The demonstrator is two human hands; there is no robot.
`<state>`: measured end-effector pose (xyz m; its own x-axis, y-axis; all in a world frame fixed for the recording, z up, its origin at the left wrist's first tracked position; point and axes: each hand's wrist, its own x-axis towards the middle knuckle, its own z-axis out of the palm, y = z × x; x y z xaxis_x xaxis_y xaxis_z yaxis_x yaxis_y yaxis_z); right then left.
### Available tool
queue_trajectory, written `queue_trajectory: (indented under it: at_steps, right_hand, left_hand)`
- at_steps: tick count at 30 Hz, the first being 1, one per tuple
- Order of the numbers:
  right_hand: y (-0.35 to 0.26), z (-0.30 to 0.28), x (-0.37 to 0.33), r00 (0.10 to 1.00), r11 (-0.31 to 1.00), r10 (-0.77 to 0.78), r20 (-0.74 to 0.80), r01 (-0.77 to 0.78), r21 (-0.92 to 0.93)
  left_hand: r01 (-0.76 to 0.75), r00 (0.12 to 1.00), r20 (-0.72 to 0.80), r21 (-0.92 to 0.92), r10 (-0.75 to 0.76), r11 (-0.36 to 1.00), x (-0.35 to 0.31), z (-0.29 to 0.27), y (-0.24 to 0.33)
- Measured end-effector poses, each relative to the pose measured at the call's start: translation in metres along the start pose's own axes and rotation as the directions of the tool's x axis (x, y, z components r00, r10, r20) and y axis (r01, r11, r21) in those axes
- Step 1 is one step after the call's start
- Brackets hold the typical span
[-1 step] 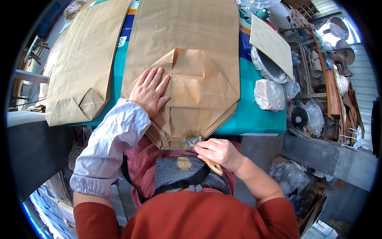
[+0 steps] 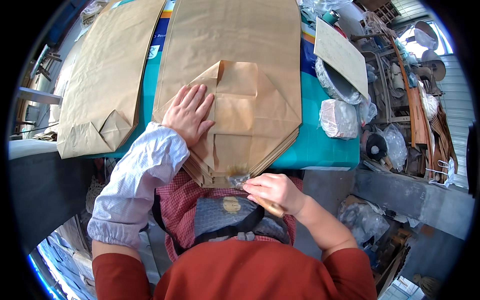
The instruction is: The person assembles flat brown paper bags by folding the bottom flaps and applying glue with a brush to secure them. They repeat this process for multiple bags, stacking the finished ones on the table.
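A stack of brown paper bags point(image 2: 225, 30) lies in front of me, the top one's end opened into a pointed, folded shape. My left hand point(image 2: 187, 115) rests flat on the left flap of that fold, fingers slightly spread. With my right hand point(image 2: 275, 192) I hold a paintbrush point(image 2: 270, 205) by its wooden handle. Its bristles touch the near edge of the top bag, just right of the fold's left crease. The edges of several bags show fanned beneath.
Another pile of brown paper bags point(image 2: 105, 70) lies to the left. On the teal table covering point(image 2: 330, 157) at right stand a wrapped block point(image 2: 338, 119) and a plastic-wrapped round container point(image 2: 332, 82) partly covered by a pale board point(image 2: 342, 55). Cluttered shelving point(image 2: 400, 100) stands beyond.
The paintbrush has shifted slightly to the left along the near edge of the top bag. My left hand stays in place.
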<state>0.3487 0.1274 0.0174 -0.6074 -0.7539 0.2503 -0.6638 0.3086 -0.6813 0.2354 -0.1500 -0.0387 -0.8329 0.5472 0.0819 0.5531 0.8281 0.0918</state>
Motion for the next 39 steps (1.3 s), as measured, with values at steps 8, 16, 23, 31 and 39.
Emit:
queue_trajectory:
  at_steps: [8,16,23,31,39]
  right_hand:
    - [0.027,0.006,0.095,0.992,0.984,-0.125,0.007,0.125,-0.125]
    - [0.002,0.018,0.038,0.993,0.998,-0.025,0.114,0.03,-0.05]
    - [-0.013,-0.017,0.026,0.998,0.97,0.02,0.053,-0.032,0.239]
    - [0.051,-0.098,0.045,0.754,0.835,0.503,-0.422,-0.298,0.463]
    - [0.149,-0.084,0.11,0.692,0.692,0.675,-0.258,-0.47,0.549]
  left_hand:
    - [-0.178,0.975,-0.211,-0.579,0.064,0.796,0.011,0.024,-0.044]
    - [-0.154,0.942,-0.333,-0.348,0.032,0.925,0.006,0.013,-0.027]
    - [-0.128,0.955,-0.293,-0.304,0.035,0.944,0.011,0.0,-0.025]
    - [-0.051,0.984,-0.178,-0.228,0.01,0.972,-0.005,0.003,-0.01]
    - [-0.06,0.989,-0.145,-0.209,0.03,0.976,-0.001,0.0,-0.008]
